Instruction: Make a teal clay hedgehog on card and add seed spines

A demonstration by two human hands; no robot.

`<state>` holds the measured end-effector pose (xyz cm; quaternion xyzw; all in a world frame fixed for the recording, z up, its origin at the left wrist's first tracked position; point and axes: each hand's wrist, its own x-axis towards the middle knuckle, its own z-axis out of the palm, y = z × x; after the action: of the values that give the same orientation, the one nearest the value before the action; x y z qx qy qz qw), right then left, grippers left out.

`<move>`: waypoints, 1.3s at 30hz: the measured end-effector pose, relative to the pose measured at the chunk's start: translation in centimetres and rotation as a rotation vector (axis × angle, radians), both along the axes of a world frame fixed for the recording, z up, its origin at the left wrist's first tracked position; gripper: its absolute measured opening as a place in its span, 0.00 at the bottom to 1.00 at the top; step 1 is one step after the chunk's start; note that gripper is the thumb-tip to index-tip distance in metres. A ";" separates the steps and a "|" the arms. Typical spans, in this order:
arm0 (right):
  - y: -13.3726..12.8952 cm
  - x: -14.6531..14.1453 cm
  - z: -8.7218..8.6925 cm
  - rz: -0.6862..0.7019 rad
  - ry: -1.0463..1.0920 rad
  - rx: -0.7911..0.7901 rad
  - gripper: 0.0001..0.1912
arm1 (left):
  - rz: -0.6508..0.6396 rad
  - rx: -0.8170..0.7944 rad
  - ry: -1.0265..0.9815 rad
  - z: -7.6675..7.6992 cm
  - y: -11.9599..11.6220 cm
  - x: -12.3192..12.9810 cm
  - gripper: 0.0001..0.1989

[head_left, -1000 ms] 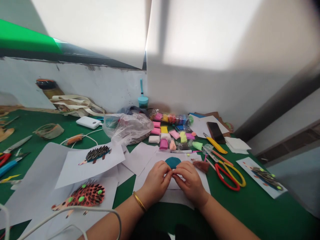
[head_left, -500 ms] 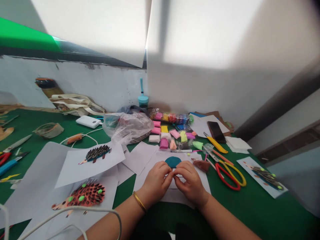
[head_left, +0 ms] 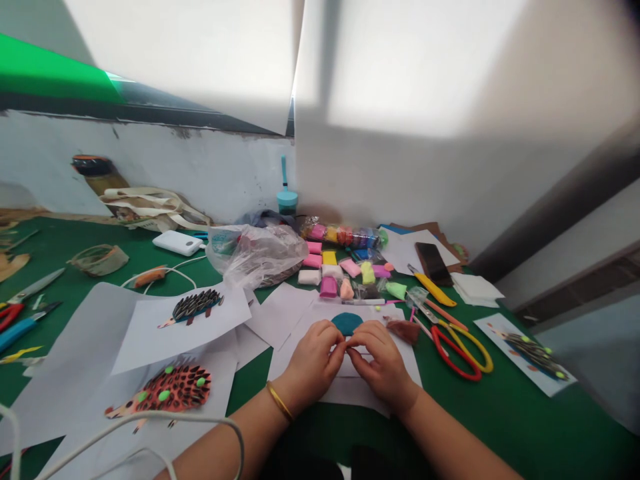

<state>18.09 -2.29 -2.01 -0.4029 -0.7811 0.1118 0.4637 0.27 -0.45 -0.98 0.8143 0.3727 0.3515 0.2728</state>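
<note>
Fingertips of my left hand (head_left: 319,353) and my right hand (head_left: 383,363) meet in a pinch above a white sheet of paper (head_left: 345,392). Both hands are closed; whatever they hold between them is too small and covered to make out. Just beyond the fingers lies a flat, rounded piece of blue clay (head_left: 347,323) on the paper, its near edge hidden by the hands. A brown lump of clay in a clear wrapper (head_left: 404,330) sits right of my right hand. My left wrist wears a gold bangle.
Several small clay packets (head_left: 329,287) lie behind the paper, beside a crumpled plastic bag (head_left: 257,253). To the right are red-and-yellow scissors (head_left: 457,350), a yellow cutter (head_left: 434,288) and a phone (head_left: 433,262). Hedgehog pictures (head_left: 173,393) lie left, crossed by a white cable (head_left: 200,419).
My hands stay almost in place, fingertips together, with only a very slight shift of the fingers. Nothing on the table has visibly moved.
</note>
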 end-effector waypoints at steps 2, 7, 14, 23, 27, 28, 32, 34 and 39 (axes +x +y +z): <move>0.0 0.0 0.0 0.006 0.000 0.002 0.06 | -0.003 0.003 0.009 0.0 0.0 0.0 0.08; -0.2 0.0 0.0 -0.007 -0.002 -0.011 0.07 | 0.003 -0.016 -0.013 -0.2 0.1 -0.1 0.07; -0.1 -0.1 -0.2 -0.011 -0.002 -0.002 0.07 | -0.012 -0.006 -0.020 -0.3 0.0 0.0 0.06; -0.2 -0.2 0.1 -0.007 0.006 -0.003 0.08 | -0.018 -0.042 -0.007 0.0 -0.2 0.0 0.07; -0.2 -0.1 0.0 -0.009 -0.004 0.002 0.09 | -0.041 -0.053 0.011 0.0 -0.1 -0.1 0.09; -0.2 -0.2 0.0 -0.011 -0.006 0.003 0.09 | -0.045 -0.049 0.010 -0.1 -0.1 -0.1 0.09; -0.2 -0.2 0.0 -0.020 -0.005 -0.004 0.08 | -0.035 -0.042 -0.006 0.0 -0.1 0.0 0.08; -0.2 -0.2 0.0 -0.026 -0.003 -0.003 0.08 | -0.025 -0.050 -0.024 0.0 -0.2 0.0 0.07; -0.1 0.0 0.0 -0.028 -0.003 0.008 0.10 | -0.012 -0.077 -0.054 -0.1 -0.1 -0.1 0.07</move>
<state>18.09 -2.43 -2.05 -0.4121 -0.7767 0.1017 0.4654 0.21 -0.55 -1.06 0.7957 0.3734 0.3573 0.3160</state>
